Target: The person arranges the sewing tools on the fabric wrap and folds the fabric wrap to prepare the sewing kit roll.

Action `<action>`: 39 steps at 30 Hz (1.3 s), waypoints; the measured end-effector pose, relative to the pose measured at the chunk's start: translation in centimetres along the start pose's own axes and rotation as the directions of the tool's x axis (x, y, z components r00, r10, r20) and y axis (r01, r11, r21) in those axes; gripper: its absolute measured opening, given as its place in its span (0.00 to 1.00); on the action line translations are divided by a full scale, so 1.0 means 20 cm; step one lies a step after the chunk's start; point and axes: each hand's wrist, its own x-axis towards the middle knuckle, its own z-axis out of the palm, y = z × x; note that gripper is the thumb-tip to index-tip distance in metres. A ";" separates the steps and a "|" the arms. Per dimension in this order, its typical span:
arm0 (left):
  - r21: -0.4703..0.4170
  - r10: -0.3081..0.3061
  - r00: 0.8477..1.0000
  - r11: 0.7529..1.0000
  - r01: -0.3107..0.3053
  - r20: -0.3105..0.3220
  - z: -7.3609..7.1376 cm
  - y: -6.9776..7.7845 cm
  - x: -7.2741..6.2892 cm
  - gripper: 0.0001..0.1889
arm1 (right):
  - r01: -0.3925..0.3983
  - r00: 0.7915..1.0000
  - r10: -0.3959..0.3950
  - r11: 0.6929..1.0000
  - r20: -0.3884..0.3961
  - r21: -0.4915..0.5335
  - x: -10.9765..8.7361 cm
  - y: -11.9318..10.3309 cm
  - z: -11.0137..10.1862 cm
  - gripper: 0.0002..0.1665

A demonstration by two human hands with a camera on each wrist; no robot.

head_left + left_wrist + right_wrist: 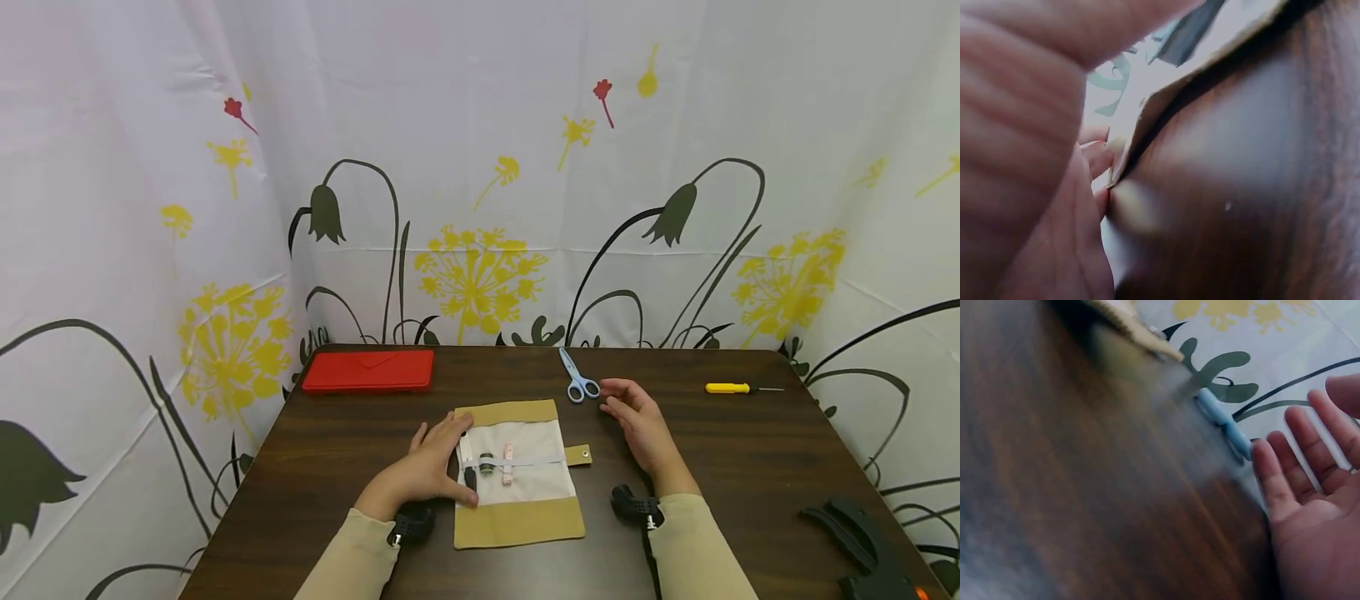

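An unfolded tan and white cloth organizer (517, 523) lies at the middle of the table. Its elastic band crosses a black-and-white tool (469, 468), a small dark spool (486, 463) and a pink-and-white strip (507, 465), perhaps a tape measure. My left hand (427, 467) rests on the organizer's left edge, fingers toward the far corner and thumb stretched along the near part. In the left wrist view, fingertips (1099, 156) touch the cloth's corner. My right hand (641, 425) is held with loosely extended fingers beside light blue scissors (576, 379); nothing is in its palm.
A red case (367, 372) sits at the table's back left. At the back right lies a yellow-handled screwdriver (727, 388). A black tool with an orange spot (862, 546) is at the front right. The organizer's snap strap (578, 455) sticks out to the right. A patterned curtain (480, 167) hangs behind.
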 end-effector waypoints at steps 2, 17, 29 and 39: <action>0.015 -0.002 1.000 1.000 0.002 0.000 0.01 0.01 0.01 0.72 | 0.009 0.999 -0.012 0.995 -0.030 -0.102 0.00 0.00 0.00 0.22; 0.027 0.009 1.000 1.000 -0.009 -0.002 0.02 0.02 0.01 0.71 | 0.111 0.988 -0.011 0.750 0.155 -0.652 0.00 -0.01 0.02 0.22; 0.018 -0.017 1.000 1.000 0.018 -0.009 0.03 0.01 0.01 0.70 | -0.070 0.990 -0.052 0.626 -0.131 -0.777 -0.02 -0.03 0.00 0.18; 0.039 -0.031 0.999 0.999 0.031 -0.009 0.04 0.00 0.02 0.69 | -0.187 0.973 -0.002 0.581 -0.231 -0.792 -0.02 -0.03 -0.02 0.30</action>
